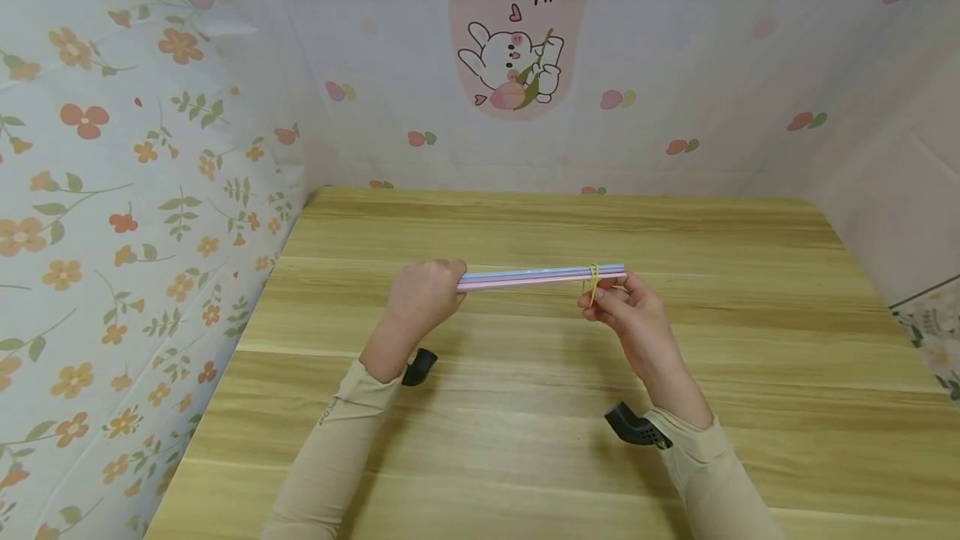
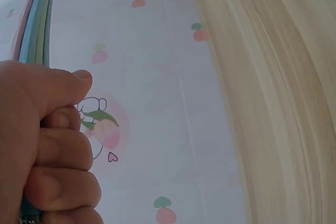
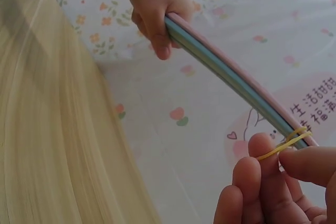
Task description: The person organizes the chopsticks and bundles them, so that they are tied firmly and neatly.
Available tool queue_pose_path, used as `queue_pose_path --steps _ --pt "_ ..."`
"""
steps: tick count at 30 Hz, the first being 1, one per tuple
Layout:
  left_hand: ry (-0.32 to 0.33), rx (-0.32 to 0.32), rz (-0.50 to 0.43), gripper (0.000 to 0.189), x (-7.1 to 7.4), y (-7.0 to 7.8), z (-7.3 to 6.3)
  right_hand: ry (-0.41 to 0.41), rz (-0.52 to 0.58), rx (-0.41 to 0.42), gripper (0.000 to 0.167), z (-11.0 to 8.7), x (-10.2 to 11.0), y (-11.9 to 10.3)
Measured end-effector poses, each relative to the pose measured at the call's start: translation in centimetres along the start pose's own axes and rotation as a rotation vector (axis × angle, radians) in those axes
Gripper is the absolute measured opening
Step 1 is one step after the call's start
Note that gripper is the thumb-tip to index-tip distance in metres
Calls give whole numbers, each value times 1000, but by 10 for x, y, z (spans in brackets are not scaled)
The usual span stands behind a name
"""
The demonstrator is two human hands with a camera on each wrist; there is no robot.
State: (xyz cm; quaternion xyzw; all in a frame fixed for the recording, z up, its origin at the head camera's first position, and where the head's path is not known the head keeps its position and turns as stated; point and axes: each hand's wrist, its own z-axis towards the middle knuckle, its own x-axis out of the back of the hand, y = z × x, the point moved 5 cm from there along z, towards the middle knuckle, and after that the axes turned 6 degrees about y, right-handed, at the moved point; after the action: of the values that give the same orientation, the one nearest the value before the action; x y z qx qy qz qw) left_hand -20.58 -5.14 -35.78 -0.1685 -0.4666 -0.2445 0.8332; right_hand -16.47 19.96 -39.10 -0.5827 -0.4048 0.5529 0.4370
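My left hand [image 1: 427, 294] grips one end of a bundle of slim pastel sticks [image 1: 525, 277], fingers curled round it. The sticks are pink, blue and lilac in the head view, with a greenish one in the left wrist view; their exact kind cannot be told. They are held above the table, nearly level. Near their right end a yellow rubber band [image 1: 595, 273] goes round the bundle. My right hand [image 1: 633, 315] pinches part of this band between thumb and finger, pulling a stretched loop off the sticks, as the right wrist view shows. The left hand's palm hides the sticks' other end.
A wood-grain table [image 1: 517, 440] lies below both hands. White printed cloth [image 1: 375, 48] with fruit and a cartoon rabbit hangs behind it, and flowered cloth [image 1: 112, 257] at the left. Black wrist mounts [image 1: 637, 426] stick out from both sleeves.
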Motion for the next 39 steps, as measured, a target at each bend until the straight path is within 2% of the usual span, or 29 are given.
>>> queue_pose_path --steps 8,11,17,26,29,35,39 --pt "-2 2 8 20 3 -3 0 14 -173 18 4 2 6 2" --pt "-6 8 -1 19 4 -3 0 22 -224 14 10 2 8 3" --pt "-17 17 -1 18 5 -5 1 12 -267 0 4 4 10 5" --pt "-27 30 -8 17 8 -7 1 4 -290 -14 9 5 13 9" --pt "-23 28 0 17 8 -8 0 5 -328 -26 6 4 14 11" --pt "4 35 1 21 7 -10 -1 4 -435 -38 10 2 16 14" --pt "6 48 -14 23 6 -11 -1 -30 -514 16 13 1 14 15"
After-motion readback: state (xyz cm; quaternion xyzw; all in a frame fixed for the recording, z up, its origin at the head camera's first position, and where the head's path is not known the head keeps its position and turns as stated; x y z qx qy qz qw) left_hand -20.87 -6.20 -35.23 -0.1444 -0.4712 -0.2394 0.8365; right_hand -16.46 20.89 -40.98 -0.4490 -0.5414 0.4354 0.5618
